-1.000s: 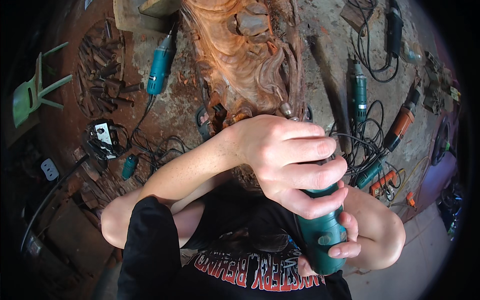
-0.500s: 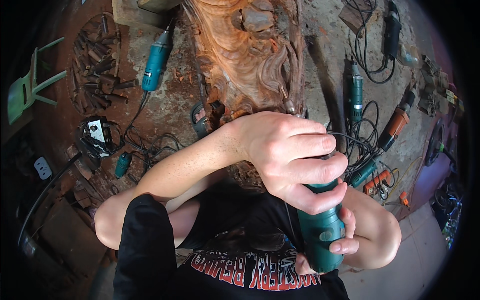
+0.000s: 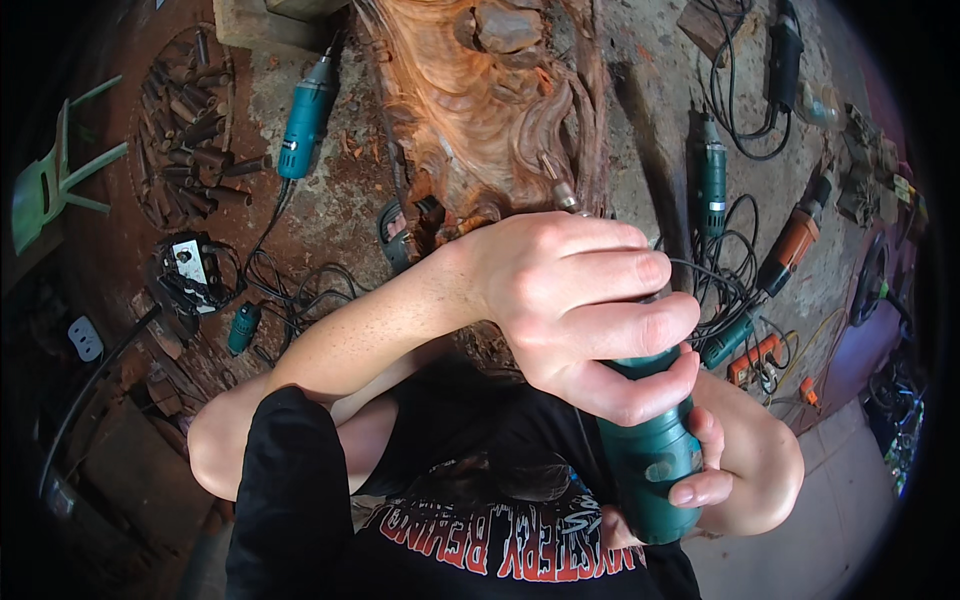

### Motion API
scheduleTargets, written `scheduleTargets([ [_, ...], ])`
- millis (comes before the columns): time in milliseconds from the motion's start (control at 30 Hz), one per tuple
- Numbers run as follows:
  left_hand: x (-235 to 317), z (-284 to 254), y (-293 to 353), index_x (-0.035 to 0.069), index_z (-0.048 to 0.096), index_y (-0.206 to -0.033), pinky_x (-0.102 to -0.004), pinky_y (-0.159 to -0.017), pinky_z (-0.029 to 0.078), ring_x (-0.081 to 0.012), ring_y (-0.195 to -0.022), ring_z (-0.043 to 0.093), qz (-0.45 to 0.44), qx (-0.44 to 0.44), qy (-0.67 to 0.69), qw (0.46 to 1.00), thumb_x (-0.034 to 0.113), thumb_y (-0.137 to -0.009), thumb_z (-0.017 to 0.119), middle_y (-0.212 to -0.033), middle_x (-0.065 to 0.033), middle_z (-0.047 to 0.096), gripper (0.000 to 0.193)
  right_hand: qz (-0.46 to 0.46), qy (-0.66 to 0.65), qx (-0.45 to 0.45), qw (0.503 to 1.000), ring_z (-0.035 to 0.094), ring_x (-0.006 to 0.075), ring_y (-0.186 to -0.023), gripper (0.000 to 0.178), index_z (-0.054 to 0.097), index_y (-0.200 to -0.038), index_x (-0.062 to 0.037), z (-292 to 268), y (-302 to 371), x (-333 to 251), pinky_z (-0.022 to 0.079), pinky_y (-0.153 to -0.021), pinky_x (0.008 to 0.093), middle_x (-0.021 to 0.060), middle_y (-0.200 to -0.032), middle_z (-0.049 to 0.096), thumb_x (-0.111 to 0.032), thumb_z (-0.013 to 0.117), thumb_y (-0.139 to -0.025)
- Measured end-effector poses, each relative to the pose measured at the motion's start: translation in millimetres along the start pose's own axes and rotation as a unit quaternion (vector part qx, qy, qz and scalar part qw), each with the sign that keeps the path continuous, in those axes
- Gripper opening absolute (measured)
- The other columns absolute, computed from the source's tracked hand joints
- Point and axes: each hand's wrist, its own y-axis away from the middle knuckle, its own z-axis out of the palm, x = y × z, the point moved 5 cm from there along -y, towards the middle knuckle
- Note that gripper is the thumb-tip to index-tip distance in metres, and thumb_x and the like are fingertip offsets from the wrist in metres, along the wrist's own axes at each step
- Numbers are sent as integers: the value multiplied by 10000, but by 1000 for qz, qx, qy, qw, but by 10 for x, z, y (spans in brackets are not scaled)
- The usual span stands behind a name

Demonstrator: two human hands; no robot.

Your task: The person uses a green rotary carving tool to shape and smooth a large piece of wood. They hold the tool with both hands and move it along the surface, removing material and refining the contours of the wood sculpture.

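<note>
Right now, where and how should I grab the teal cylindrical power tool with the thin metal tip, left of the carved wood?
Probably from above with your left hand, around the middle of the teal cylindrical power tool: its rounded side lies exposed, its thin metal tip points away from you, and its black cable leaves the near end.
</note>
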Motion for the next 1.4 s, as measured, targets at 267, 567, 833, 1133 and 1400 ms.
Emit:
scheduleTargets([
  [267,44,57,1,137,694,-1059,-286,-550,586,-181,-697,671,8,-2,-4,1000,84,-807,827,-944,-71,714,290,-6,-1,5,1000,601,191,-1217,781,393,-1444,82,-13,-5,48,494,-1037,288,153,-1232,656,-133,763,-791],
  [567,27,87,-23,136,700,-1061,-288,-568,588,-182,-697,680,-8,-6,2,1000,127,-823,827,-928,-67,712,270,-19,-6,18,1000,584,224,-1215,791,404,-1400,102,-28,30,103,467,-1047,298,187,-1254,622,-192,762,-758],
  [833,306,342,-84,150,694,-1059,-297,-627,606,-172,-726,698,-66,-15,0,998,70,-816,820,-919,-17,688,285,-26,0,11,1000,568,254,-1213,808,415,-1362,120,-84,79,187,443,-1055,308,217,-1272,592,-244,760,-728],
  [1133,320,310,108,170,702,-1098,-320,-707,603,-195,-821,728,-60,1,-75,995,-18,-740,906,-1001,-19,726,452,-25,25,43,998,550,287,-1211,834,427,-1318,140,-136,143,346,415,-1065,318,251,-1294,557,-303,759,-695],
  [1400,251,286,89,157,729,-1045,-340,-675,590,-219,-793,718,-66,26,-96,993,63,-756,877,-964,-39,727,338,-22,36,62,997,547,293,-1213,833,432,-1313,140,-86,105,389,411,-1068,320,255,-1302,550,-321,756,-699],
])
